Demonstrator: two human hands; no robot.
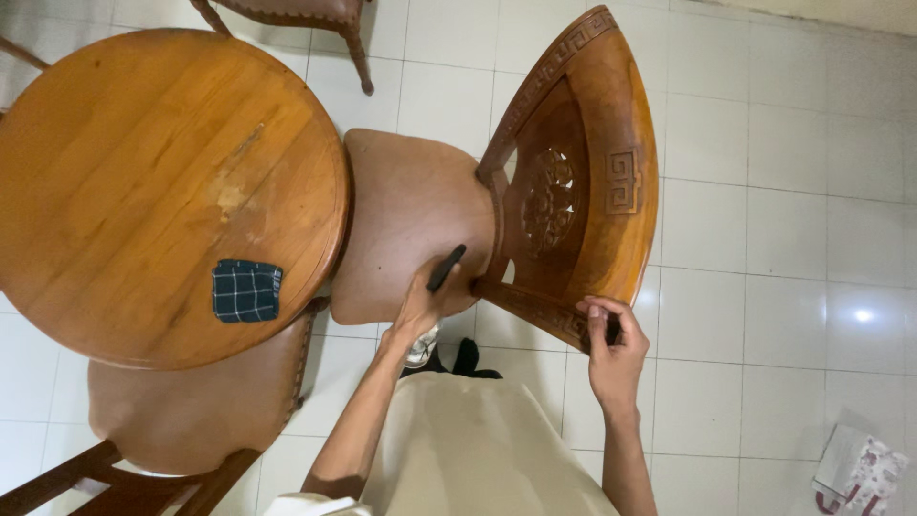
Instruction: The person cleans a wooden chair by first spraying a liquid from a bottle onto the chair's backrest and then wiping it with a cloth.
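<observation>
I look straight down at a carved wooden chair (573, 182) with a tan padded seat (411, 220). My right hand (611, 349) grips the near corner of the chair's curved backrest. My left hand (425, 301) rests on the near edge of the seat and holds a slim black object (446, 268), which points across the seat toward the backrest. A round wooden table (143, 182) stands just left of the chair, and a dark checked cloth (246, 290) lies folded near its edge.
A second padded chair (181, 411) sits at lower left, partly under the table. Another chair's legs (353, 48) show at the top. A white patterned bag (860, 468) lies on the white tiled floor at lower right.
</observation>
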